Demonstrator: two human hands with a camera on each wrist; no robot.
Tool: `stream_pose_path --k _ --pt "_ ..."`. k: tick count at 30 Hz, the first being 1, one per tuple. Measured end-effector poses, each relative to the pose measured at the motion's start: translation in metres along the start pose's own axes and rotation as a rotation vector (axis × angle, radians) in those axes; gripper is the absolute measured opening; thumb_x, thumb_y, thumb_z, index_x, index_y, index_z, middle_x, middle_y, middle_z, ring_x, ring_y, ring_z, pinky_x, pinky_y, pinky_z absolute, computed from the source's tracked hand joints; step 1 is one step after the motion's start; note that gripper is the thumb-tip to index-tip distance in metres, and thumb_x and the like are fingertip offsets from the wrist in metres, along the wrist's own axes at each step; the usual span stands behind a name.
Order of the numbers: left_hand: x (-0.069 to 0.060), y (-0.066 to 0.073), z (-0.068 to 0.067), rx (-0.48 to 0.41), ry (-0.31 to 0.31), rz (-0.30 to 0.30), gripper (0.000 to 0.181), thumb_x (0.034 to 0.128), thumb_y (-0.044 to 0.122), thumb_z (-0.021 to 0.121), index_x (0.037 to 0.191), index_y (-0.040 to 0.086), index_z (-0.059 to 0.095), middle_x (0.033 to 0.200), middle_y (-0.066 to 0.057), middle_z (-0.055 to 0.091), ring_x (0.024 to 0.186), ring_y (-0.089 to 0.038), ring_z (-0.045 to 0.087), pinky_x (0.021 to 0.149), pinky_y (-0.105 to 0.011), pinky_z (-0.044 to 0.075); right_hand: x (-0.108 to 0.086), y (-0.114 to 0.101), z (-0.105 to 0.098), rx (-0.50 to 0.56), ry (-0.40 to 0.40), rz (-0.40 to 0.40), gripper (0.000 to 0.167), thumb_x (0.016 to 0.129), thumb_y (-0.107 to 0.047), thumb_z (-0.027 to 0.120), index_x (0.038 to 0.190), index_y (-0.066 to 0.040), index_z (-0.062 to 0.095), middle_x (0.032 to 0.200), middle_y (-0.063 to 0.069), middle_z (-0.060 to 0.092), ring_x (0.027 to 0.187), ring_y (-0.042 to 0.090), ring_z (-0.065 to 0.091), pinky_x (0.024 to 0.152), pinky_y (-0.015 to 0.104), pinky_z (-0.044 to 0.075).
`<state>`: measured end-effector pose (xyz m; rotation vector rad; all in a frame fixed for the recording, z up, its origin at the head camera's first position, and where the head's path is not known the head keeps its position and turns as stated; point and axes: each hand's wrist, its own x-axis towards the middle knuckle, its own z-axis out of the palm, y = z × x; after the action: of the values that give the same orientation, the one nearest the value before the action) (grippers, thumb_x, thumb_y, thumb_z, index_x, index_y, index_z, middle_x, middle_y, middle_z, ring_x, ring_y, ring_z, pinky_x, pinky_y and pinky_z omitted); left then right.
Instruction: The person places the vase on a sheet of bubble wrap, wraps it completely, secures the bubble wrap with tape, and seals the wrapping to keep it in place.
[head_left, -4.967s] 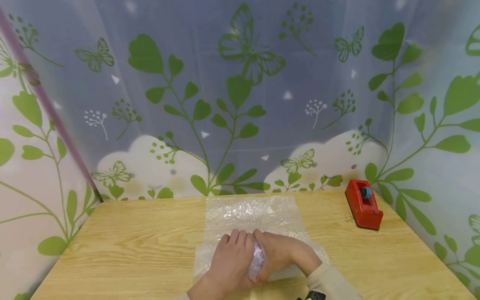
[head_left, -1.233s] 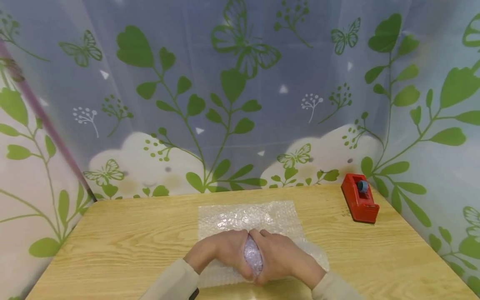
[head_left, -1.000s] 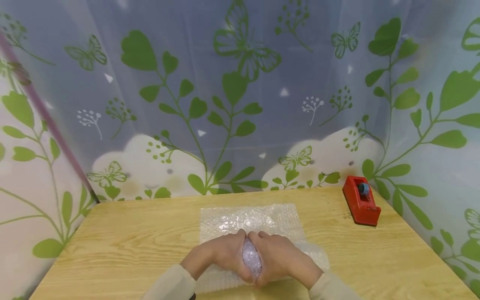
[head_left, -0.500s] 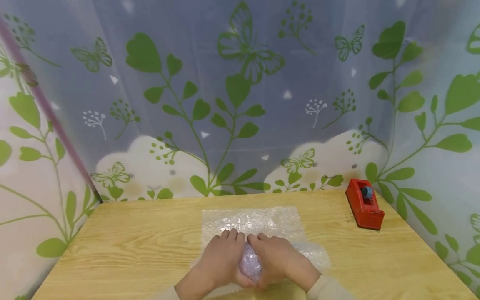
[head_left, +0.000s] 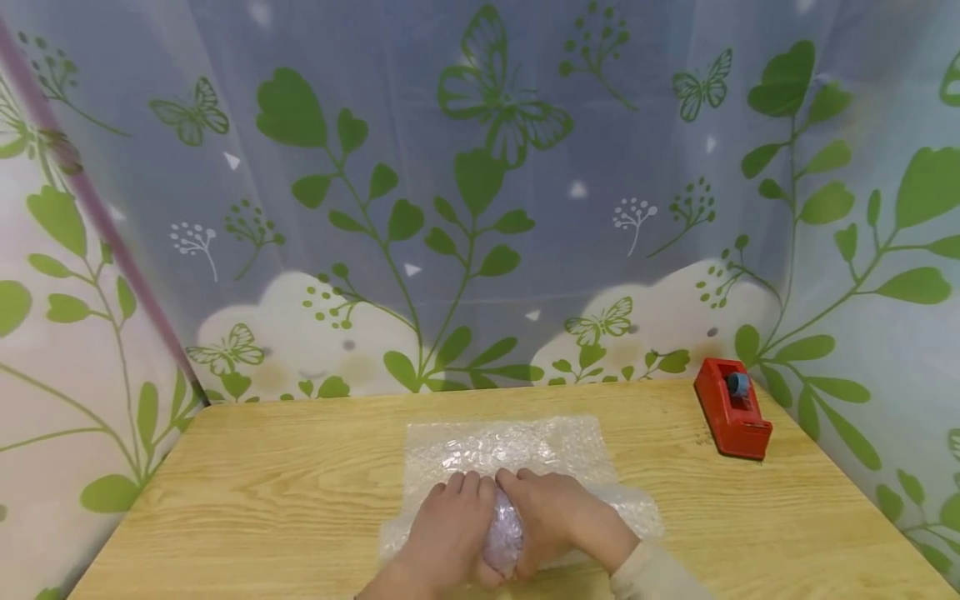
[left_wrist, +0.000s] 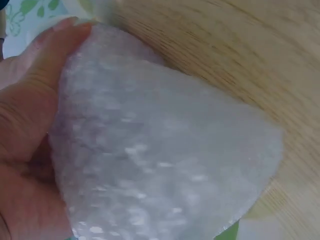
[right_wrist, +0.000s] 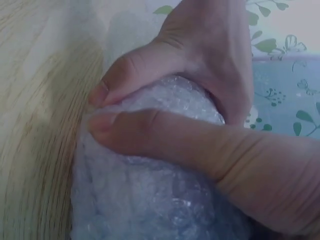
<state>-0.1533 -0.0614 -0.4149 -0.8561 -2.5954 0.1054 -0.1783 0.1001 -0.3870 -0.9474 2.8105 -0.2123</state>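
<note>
bubble-wrap bundle (head_left: 504,533) stays gripped: we have just turned our left hand (head_left: 450,525), curled round its left; our right hand (head_left: 553,512) clasps its right, likely keeping it snug.

Both hands are bare. Behind the right hand (head_left: 551,512), past a stretch of uncovered wrist, begins a plain long sleeve (head_left: 656,575) in pale cream, its weave too small to tell. Behind the left hand (head_left: 450,529), the wrist shows bare down to the view's edge. Each thumb ends in a short, rounded nail, with fine creases over the joint.
</note>
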Motion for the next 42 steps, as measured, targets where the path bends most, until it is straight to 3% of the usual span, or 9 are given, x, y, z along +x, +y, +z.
stream_pose_path --k 8,15,23,32,36,42 --pt "0.005 -0.004 0.001 -0.143 -0.098 0.000 0.080 0.0464 0.053 0.083 0.101 0.003 0.053 0.083 -0.003 0.052 0.073 -0.018 0.055 0.058 -0.031 0.046 0.001 0.006 -0.002 0.130 -0.049 0.023 0.069 0.048 -0.037 0.089 0.100 -0.020 0.047 0.082 -0.009 0.051 0.069 0.008 0.052 0.061 0.029 0.047" --pt "0.006 -0.008 0.003 -0.213 -0.125 0.008 0.080 0.0478 0.053 0.084 0.102 0.005 0.052 0.084 -0.002 0.054 0.073 -0.017 0.056 0.059 -0.030 0.047 0.003 0.008 -0.004 0.175 -0.106 0.018 0.069 0.049 -0.034 0.090 0.101 -0.020 0.046 0.082 -0.012 0.051 0.071 0.006 0.052 0.065 0.027 0.047" --pt "0.012 -0.013 0.001 -0.364 -0.227 0.008 0.081 0.0511 0.052 0.083 0.108 0.004 0.051 0.082 0.003 0.051 0.069 -0.009 0.052 0.058 -0.025 0.048 0.007 0.015 -0.011 0.350 -0.250 -0.077 0.070 0.053 -0.022 0.089 0.108 -0.019 0.046 0.090 -0.013 0.050 0.079 0.002 0.053 0.073 0.022 0.047" --pt "0.018 -0.015 0.000 -0.469 -0.345 -0.026 0.075 0.0487 0.048 0.084 0.103 0.010 0.050 0.078 0.009 0.050 0.065 -0.006 0.050 0.055 -0.024 0.045 0.015 0.025 -0.012 0.582 -0.348 -0.248 0.048 0.059 -0.011 0.086 0.099 -0.021 0.061 0.086 -0.015 0.061 0.074 -0.001 0.054 0.072 0.020 0.049" --pt "0.019 -0.018 0.000 -0.515 -0.375 -0.021 0.071 0.0487 0.046 0.085 0.099 0.012 0.049 0.077 0.011 0.049 0.063 -0.005 0.048 0.054 -0.022 0.044 0.015 0.027 -0.010 0.644 -0.365 -0.198 0.042 0.060 -0.010 0.086 0.094 -0.020 0.063 0.085 -0.011 0.063 0.073 0.001 0.055 0.071 0.022 0.050" --pt "0.021 -0.020 0.000 -0.535 -0.413 -0.028 0.066 0.0490 0.045 0.085 0.096 0.015 0.050 0.075 0.013 0.048 0.062 -0.004 0.048 0.055 -0.022 0.044 0.014 0.027 -0.008 0.644 -0.353 -0.114 0.038 0.060 -0.011 0.087 0.088 -0.021 0.063 0.080 -0.009 0.063 0.069 0.004 0.055 0.067 0.022 0.049"
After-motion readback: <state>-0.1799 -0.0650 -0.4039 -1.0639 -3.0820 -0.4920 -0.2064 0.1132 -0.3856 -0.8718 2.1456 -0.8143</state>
